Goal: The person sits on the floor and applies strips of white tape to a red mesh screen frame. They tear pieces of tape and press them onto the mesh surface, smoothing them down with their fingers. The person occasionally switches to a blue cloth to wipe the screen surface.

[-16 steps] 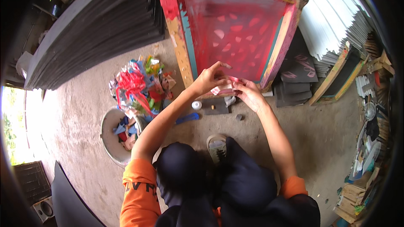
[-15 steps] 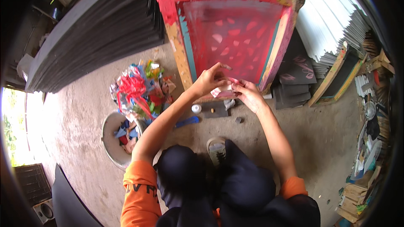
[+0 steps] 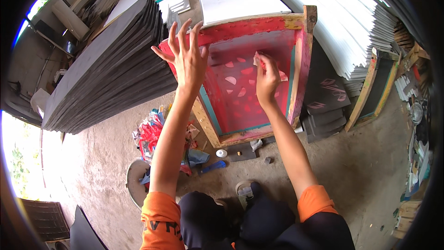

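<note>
A wooden screen-printing frame (image 3: pixel 303 71) stands tilted before me, its mesh (image 3: pixel 231 115) smeared red with pale half-round shapes. My right hand (image 3: pixel 268 81) is closed around a crumpled pink-and-white rag (image 3: pixel 283 77), at the upper right part of the mesh. Parts of the rag stick out beside the fingers; the rest is hidden in the palm. Fingers spread, my left hand (image 3: pixel 187 62) is raised in front of the frame's upper left corner, holding nothing. Whether it touches the wood I cannot tell.
Left of the frame lie a heap of stained rags (image 3: pixel 150 134) and a bucket (image 3: pixel 135 183). A blue scraper (image 3: pixel 213 166) and white round lid (image 3: pixel 221 153) sit below it. Stacked dark sheets (image 3: pixel 115 69), white sheets (image 3: pixel 333 23) and a smaller frame (image 3: pixel 372 90) stand around.
Both hands were together low at the frame, on the rag. Now they are apart: the left has risen, emptied, to the upper left, and the right has carried the rag up over the mesh.
</note>
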`<state>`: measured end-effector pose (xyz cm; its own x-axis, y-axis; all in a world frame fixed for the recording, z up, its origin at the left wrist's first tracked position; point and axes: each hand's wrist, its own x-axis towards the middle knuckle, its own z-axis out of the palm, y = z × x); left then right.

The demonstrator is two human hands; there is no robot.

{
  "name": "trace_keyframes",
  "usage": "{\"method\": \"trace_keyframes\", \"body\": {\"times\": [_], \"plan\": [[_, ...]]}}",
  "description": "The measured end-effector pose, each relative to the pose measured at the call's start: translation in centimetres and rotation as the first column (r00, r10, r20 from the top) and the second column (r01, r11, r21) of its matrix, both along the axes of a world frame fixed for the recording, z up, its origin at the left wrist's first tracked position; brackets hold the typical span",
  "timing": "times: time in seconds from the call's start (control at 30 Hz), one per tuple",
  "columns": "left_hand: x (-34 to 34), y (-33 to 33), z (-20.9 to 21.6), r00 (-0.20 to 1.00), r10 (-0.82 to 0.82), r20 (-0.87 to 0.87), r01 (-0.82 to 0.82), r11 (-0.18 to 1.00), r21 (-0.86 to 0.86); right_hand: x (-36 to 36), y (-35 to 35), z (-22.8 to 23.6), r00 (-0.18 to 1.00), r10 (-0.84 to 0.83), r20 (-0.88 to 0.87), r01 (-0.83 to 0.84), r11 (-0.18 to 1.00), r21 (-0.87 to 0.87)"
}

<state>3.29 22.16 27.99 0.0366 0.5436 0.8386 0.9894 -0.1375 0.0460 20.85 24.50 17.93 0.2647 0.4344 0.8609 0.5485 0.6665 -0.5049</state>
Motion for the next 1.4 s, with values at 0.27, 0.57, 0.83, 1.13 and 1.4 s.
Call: {"method": "trace_keyframes", "body": {"times": [0.27, 0.57, 0.83, 1.13, 1.4], "plan": [[-0.3, 1.6, -0.5, 0.997, -0.002, 0.075, 0.003, 1.0, -0.015, 0.6, -0.7, -4.9, 0.772, 0.055, 0.633, 0.027, 0.993, -0.118], [-0.3, 0.3, -0.1, 0.992, -0.047, 0.114, 0.046, 0.999, 0.012, 2.5, -2.0, -6.1, 0.574, 0.109, 0.812, -0.022, 0.993, -0.118], [1.0, -1.0, 0.5, 0.984, -0.062, 0.165, 0.059, 0.998, 0.023, 4.2, -3.6, -6.6, 0.608, 0.082, 0.789, 0.033, 0.991, -0.129], [1.0, -2.4, 1.0, 0.992, -0.004, 0.129, 0.001, 1.0, 0.022, 3.2, -4.0, -5.2, 0.697, 0.124, 0.706, -0.068, 0.992, -0.107], [0.7, -2.0, 0.9, 0.989, -0.033, 0.147, 0.025, 0.998, 0.051, 0.8, -4.2, -4.7, 0.729, 0.188, 0.658, -0.135, 0.982, -0.131]]}}
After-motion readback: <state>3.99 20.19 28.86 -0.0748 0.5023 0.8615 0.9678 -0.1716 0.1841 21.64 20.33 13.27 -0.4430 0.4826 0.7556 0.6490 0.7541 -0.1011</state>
